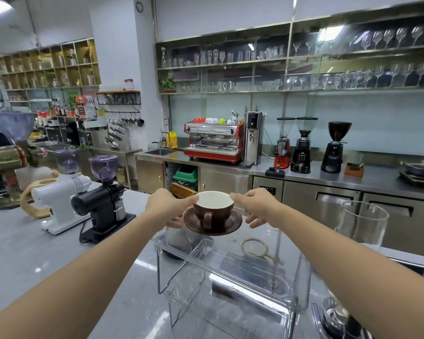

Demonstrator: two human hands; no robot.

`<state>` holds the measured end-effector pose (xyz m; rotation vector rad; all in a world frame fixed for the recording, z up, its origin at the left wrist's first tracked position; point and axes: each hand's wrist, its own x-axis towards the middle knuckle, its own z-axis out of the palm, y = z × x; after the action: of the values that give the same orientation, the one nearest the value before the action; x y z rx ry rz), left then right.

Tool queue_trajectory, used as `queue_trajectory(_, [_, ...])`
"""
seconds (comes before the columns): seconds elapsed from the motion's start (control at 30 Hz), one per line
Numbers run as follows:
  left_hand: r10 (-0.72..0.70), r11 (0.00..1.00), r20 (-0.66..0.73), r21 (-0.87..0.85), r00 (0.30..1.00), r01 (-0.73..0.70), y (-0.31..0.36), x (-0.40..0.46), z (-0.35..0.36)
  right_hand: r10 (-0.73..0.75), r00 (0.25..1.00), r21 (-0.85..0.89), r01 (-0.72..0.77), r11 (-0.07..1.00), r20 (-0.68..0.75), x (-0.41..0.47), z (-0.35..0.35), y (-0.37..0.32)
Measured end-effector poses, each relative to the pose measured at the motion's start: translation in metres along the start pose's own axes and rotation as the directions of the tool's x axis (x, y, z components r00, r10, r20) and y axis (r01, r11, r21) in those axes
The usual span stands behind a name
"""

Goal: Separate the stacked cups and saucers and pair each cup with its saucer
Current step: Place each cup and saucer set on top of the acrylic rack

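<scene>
A brown cup [214,211] with a white inside sits upright on a brown saucer [233,225], its handle turned toward me. The pair is raised just above the far end of a clear acrylic rack [230,260]. My left hand [165,206] grips the saucer's left edge, its thumb touching the cup's rim. My right hand [255,206] is at the right side, fingertips on the cup's rim and fingers by the saucer's edge. No other cups or saucers show near my hands.
A black grinder [103,201] and a white grinder [61,199] stand to the left on the grey counter [34,253]. A tall clear glass vessel [362,226] stands at the right. A brass-ringed strainer [255,248] lies under the rack.
</scene>
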<state>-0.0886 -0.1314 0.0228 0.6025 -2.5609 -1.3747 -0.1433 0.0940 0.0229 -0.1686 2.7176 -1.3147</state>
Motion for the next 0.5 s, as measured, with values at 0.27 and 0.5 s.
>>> queue_trajectory(0.27, [0.012,0.981,0.007,-0.192,1.0,-0.011,0.011,-0.03,-0.01,-0.013,1.0,0.121,0.014,0.993,-0.011,-0.035,-0.033,-0.003])
queue_trajectory(0.5, [0.029,0.898,0.205,-0.435,0.978,0.065,0.028,-0.069,-0.003,-0.05,0.998,0.275,0.039,0.961,0.031,-0.076,-0.065,0.007])
